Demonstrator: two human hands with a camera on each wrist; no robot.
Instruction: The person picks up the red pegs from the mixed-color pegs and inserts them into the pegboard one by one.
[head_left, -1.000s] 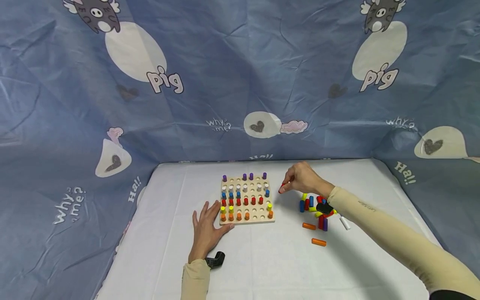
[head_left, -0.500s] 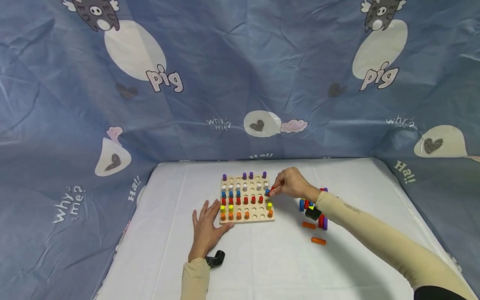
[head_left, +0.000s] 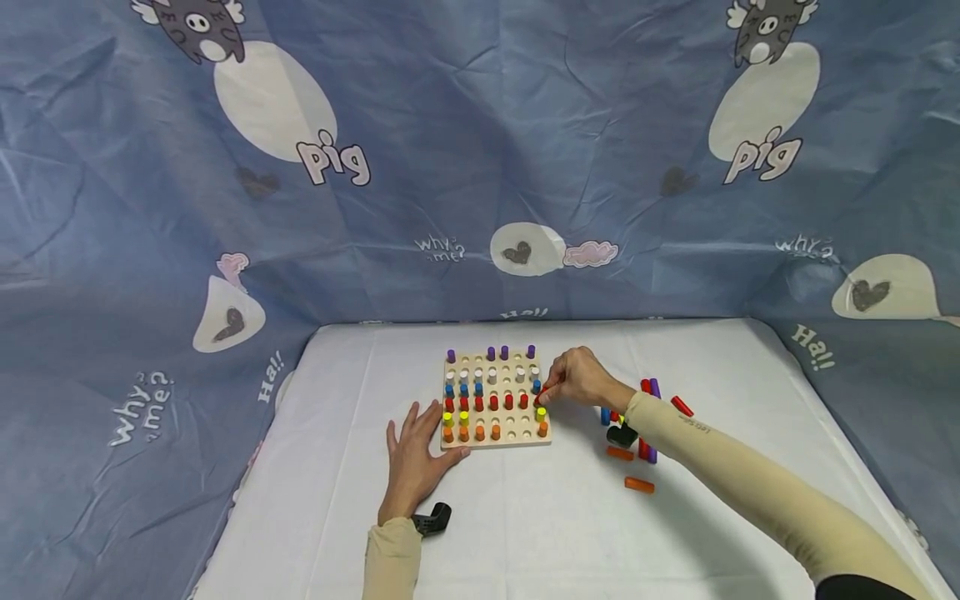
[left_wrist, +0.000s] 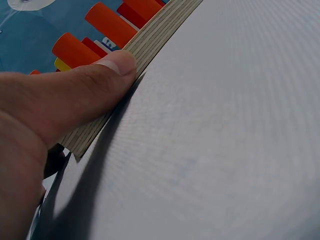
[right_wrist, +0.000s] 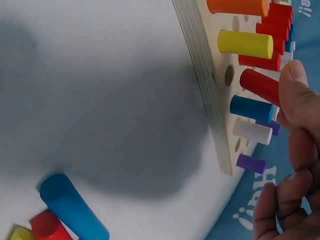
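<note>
A red peg (right_wrist: 260, 86) is being pinched by the fingertips of the right hand (head_left: 576, 382) and is being held at the right edge of the wooden pegboard (head_left: 517, 437), with its lower end at a hole in the board's outermost column, between a blue peg (right_wrist: 251, 108) and a yellow peg (right_wrist: 246, 44); whether it is already seated in the hole cannot be told. The remaining fingers of that hand are being kept loosely curled beside the board. The pegboard is being steadied by the left hand (head_left: 413, 458), which is being laid flat on the tabletop (head_left: 525, 533) at the board's near left corner, fingers straight and spread, with the thumb (left_wrist: 85, 90) being pressed against the layered near edge of the board just below two orange pegs (left_wrist: 95, 37). Rows of purple, white, blue, red, yellow and orange pegs are being carried upright in the board. To the right of the pegboard, a loose heap of coloured pegs (head_left: 645, 417) is lying on the tabletop, partly hidden by the right forearm, with two orange pegs (head_left: 628, 469) lying apart from it, nearer the person. A blue peg (right_wrist: 72, 207) from the heap is being seen lying flat in the right wrist view.
</note>
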